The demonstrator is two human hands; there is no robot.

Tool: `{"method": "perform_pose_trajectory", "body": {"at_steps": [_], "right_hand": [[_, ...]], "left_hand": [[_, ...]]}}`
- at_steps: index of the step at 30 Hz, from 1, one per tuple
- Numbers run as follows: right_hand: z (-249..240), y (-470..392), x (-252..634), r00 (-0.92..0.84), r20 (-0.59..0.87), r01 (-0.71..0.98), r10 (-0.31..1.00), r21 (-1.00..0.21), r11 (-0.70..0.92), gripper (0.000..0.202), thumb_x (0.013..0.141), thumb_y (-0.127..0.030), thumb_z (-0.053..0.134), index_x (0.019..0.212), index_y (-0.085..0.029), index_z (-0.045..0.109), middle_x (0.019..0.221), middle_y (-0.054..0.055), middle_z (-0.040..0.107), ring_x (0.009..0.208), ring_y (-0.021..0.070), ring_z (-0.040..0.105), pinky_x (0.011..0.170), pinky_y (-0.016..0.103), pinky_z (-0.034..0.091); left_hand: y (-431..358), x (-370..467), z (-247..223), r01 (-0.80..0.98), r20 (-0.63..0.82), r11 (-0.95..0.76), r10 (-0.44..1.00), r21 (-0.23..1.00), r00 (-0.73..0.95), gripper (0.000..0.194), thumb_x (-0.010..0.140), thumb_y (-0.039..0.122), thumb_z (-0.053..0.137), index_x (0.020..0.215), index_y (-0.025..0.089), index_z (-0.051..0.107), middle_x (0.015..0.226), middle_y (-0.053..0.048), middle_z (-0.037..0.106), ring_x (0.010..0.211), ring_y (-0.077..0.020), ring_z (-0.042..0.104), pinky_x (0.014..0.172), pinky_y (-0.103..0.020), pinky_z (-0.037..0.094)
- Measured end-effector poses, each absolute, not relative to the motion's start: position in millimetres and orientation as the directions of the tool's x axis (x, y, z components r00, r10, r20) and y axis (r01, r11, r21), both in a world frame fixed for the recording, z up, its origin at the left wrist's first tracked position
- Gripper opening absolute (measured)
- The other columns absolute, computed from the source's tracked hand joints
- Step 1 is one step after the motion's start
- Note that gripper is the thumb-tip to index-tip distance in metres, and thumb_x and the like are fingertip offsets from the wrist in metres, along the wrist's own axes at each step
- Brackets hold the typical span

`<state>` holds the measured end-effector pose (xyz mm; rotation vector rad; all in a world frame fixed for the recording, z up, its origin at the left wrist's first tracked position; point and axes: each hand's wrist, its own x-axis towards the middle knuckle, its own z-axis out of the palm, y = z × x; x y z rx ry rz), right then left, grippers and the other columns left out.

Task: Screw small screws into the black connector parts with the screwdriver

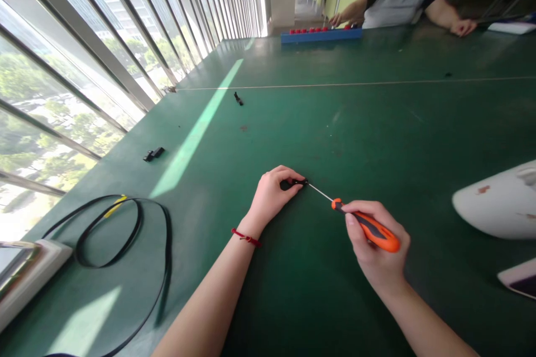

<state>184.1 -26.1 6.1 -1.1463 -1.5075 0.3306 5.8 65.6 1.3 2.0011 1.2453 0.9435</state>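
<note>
My left hand [276,189], with a red string bracelet [246,237] at the wrist, pinches a small black part [300,182] just above the green table [293,134] or on it; I cannot tell which. My right hand [379,248] is wrapped round the orange and black handle of a screwdriver [374,230]. Its thin metal shaft points up and to the left, and the tip meets the right end of the black part. Fingertips hide some of that part.
A black cable [168,234] lies coiled at left beside a white-edged object [37,279]. Small black pieces [154,153] sit near the railing. White objects [498,201] stand at right. Across the table, a person [393,0] reaches to a blue rack [321,36].
</note>
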Motion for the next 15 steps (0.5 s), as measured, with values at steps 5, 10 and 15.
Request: {"method": "perform_pose_trajectory", "body": {"at_steps": [5, 10, 15], "right_hand": [[6.1, -27.4, 184.5, 0.163, 0.590, 0.489, 0.791, -0.745, 0.455, 0.010, 0.083, -0.018, 0.054, 0.088, -0.020, 0.063, 0.078, 0.001, 0.065, 0.063, 0.0109, 0.060, 0.056, 0.022, 0.048], [4.9, -26.5, 179.4, 0.327, 0.592, 0.428, 0.736, -0.788, 0.443, 0.030, 0.074, -0.015, 0.064, 0.102, -0.021, 0.055, 0.076, -0.001, 0.055, 0.057, 0.0104, 0.054, 0.050, 0.024, 0.047], [3.9, -28.7, 178.9, 0.285, 0.573, 0.421, 0.768, -0.795, 0.437, 0.028, 0.075, -0.018, 0.063, 0.102, -0.020, 0.056, 0.072, -0.001, 0.053, 0.055, 0.0104, 0.052, 0.048, 0.025, 0.046]], "left_hand": [[65.2, 5.6, 0.8, 0.493, 0.257, -0.389, 0.913, 0.778, 0.316, 0.014, 0.077, 0.015, 0.062, 0.086, 0.019, 0.071, 0.090, -0.003, 0.067, 0.078, -0.0141, 0.062, 0.074, -0.026, 0.049], [65.5, 6.2, 1.1, 0.485, 0.262, -0.398, 0.909, 0.779, 0.325, 0.014, 0.076, 0.014, 0.062, 0.086, 0.018, 0.071, 0.089, -0.003, 0.068, 0.078, -0.0137, 0.062, 0.076, -0.025, 0.049], [65.7, 6.5, 1.1, 0.475, 0.258, -0.395, 0.909, 0.786, 0.328, 0.014, 0.077, 0.015, 0.062, 0.087, 0.018, 0.072, 0.092, -0.003, 0.069, 0.081, -0.0140, 0.063, 0.078, -0.026, 0.049]]}}
